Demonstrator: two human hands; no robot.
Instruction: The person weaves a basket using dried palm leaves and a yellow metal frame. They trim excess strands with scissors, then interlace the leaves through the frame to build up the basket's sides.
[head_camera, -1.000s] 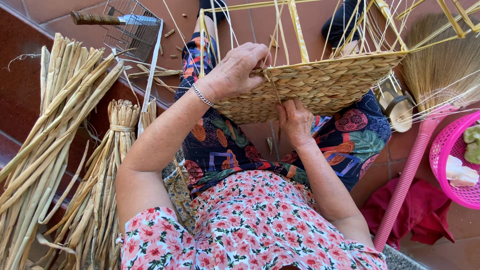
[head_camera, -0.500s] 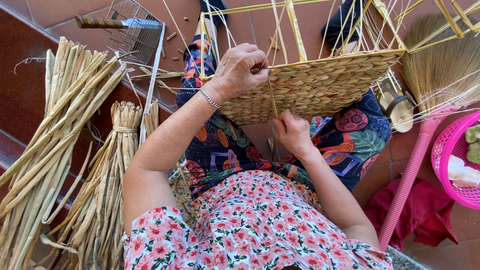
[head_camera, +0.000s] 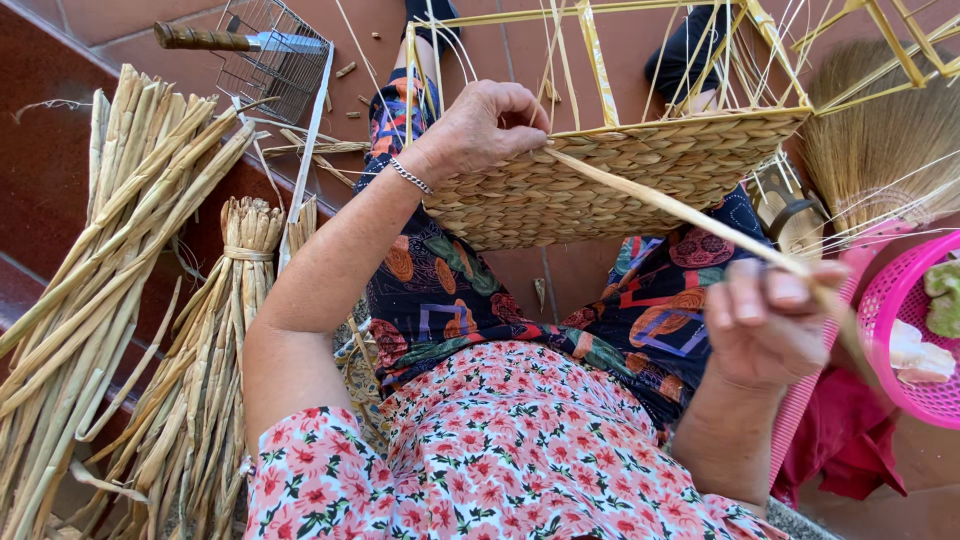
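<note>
A partly woven straw basket (head_camera: 600, 180) on a yellow wire frame (head_camera: 590, 60) rests on my lap. My left hand (head_camera: 490, 125), with a silver bracelet at the wrist, grips the basket's woven edge. My right hand (head_camera: 765, 325) is pulled back close to the camera and pinches a long flat reed strand (head_camera: 650, 200). The strand runs taut from the weave, just under my left hand's fingers, down to my right hand.
Bundles of dried reeds (head_camera: 110, 300) lie on the red steps at left. A knife with a wooden handle (head_camera: 235, 40) rests on a wire basket (head_camera: 275, 70). A straw broom (head_camera: 880, 150), a pink plastic basket (head_camera: 905, 330) and a red cloth (head_camera: 850, 440) are at right.
My right hand has drawn the reed strand out from under the basket, moving down and right toward the camera. My left hand stays on the basket's edge.
</note>
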